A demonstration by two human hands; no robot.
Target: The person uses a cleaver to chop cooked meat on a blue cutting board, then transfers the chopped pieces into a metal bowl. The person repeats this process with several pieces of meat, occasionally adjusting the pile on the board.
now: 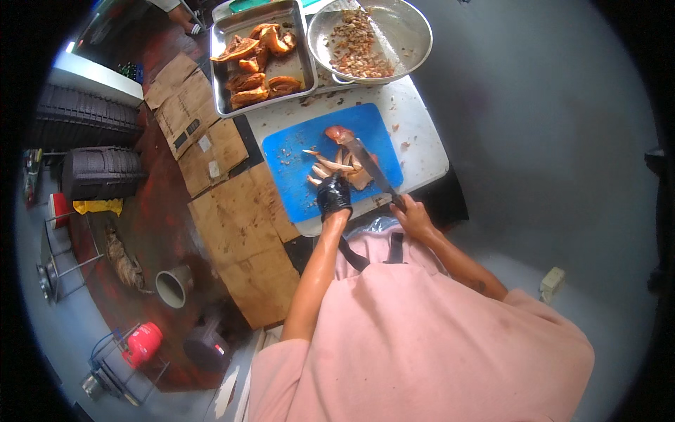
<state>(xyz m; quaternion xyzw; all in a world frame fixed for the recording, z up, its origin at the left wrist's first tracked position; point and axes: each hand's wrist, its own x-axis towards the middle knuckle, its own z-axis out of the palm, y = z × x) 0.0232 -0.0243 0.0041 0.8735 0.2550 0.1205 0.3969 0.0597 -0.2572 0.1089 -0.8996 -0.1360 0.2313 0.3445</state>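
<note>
My right hand (414,217), bare, is closed round the handle of a large knife (369,164). The blade points up and left over a blue cutting board (289,195), its tip beside a reddish piece of meat (337,134). My left hand (334,196), in a black glove, rests at the lower edge of several pale meat strips (333,164); whether its fingers grip any of them cannot be told. Broader pale pieces (360,180) lie under and beside the blade. Small crumbs are scattered on the board's left part.
The board lies on a white table (422,142). Beyond it stand a metal tray (217,89) of browned meat chunks and a metal strainer (422,47) with chopped bits. Flattened cardboard (237,237), a bucket (172,288) and a cat (124,258) are on the floor at left. A person's leg shows at top left.
</note>
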